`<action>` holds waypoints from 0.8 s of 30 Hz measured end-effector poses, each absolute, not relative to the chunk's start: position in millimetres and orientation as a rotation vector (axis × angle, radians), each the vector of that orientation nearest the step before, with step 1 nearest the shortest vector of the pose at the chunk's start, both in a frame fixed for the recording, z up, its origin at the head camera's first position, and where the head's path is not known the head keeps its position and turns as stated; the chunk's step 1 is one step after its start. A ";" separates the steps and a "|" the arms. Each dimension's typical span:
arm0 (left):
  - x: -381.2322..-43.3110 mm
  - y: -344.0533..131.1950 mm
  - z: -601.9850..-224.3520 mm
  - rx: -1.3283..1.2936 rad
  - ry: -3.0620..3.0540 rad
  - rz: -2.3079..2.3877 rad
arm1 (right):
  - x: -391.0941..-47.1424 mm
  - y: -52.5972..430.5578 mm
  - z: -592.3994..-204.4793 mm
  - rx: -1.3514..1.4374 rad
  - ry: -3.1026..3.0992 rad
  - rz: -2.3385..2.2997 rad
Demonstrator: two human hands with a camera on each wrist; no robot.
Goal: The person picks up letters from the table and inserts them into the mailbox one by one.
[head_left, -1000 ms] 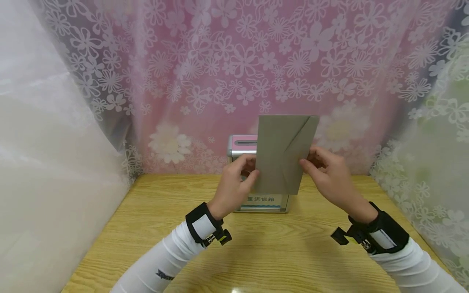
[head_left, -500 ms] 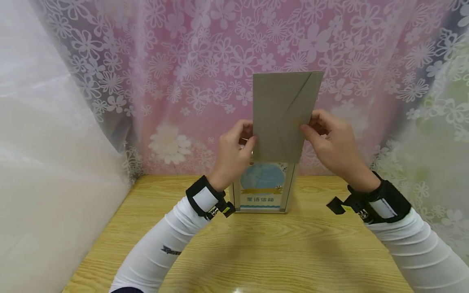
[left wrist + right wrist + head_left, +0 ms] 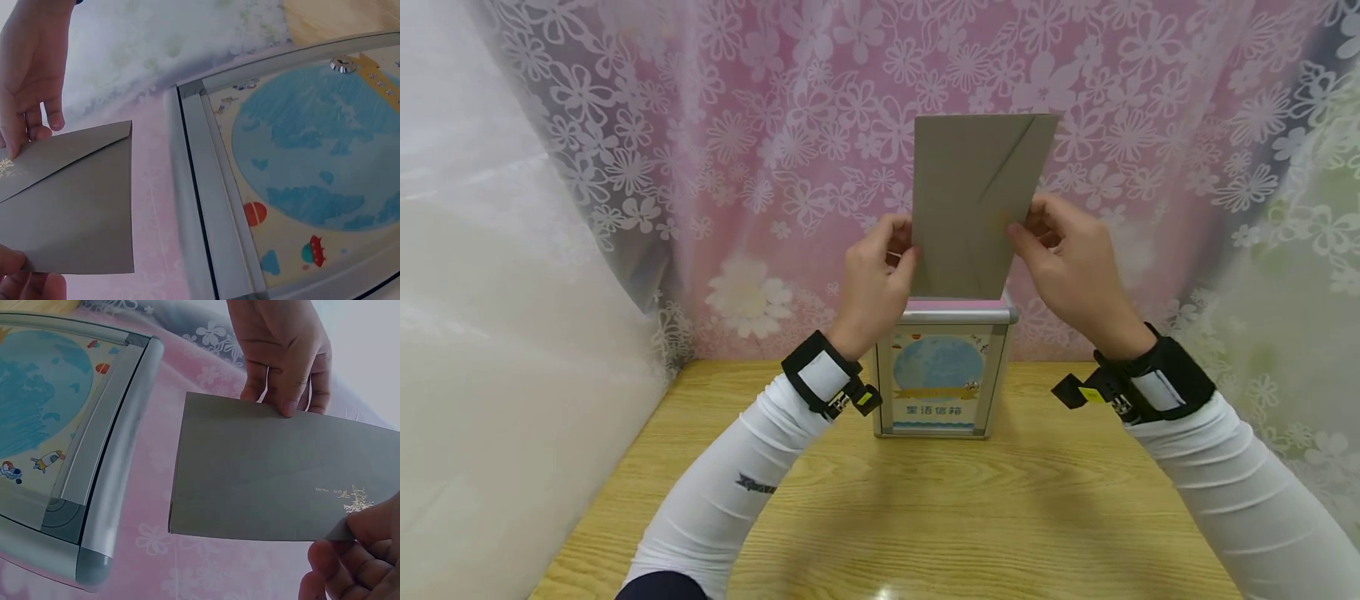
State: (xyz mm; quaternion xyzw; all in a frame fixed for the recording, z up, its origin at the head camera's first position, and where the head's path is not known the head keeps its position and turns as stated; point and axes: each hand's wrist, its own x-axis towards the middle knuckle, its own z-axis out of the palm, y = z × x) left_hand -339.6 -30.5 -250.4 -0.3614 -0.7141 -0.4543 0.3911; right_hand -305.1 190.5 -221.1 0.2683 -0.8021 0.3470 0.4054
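Note:
A grey-brown envelope [image 3: 977, 200] with a slanting flap line stands upright in the head view. At its left edge my left hand [image 3: 874, 283] pinches it between thumb and fingers. My right hand [image 3: 1073, 275] pinches the opposite edge. Behind and below is a metal-framed letter box [image 3: 938, 379] with a blue globe picture; the envelope's lower edge overlaps the pink top [image 3: 958, 305], hiding its slot. Both wrist views show a gap between the envelope [image 3: 262, 469] and the box's rim [image 3: 119, 481]. Small gold print [image 3: 356, 499] lies near the right thumb.
The letter box stands on a wooden table [image 3: 940, 517] near its back edge. A pink flowered curtain [image 3: 805, 167] hangs behind it. Pale sheeting [image 3: 512, 333] closes the left side and a flowered sheet [image 3: 1300, 333] the right.
Both hands have raised the envelope from in front of the letter box to the level of its top. The box's globe picture has come into view beneath it.

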 end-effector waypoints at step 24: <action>-367.7 -36.5 -272.1 -0.752 -2.056 -1.159 | -348.6 183.8 -252.2 0.675 -2.101 0.934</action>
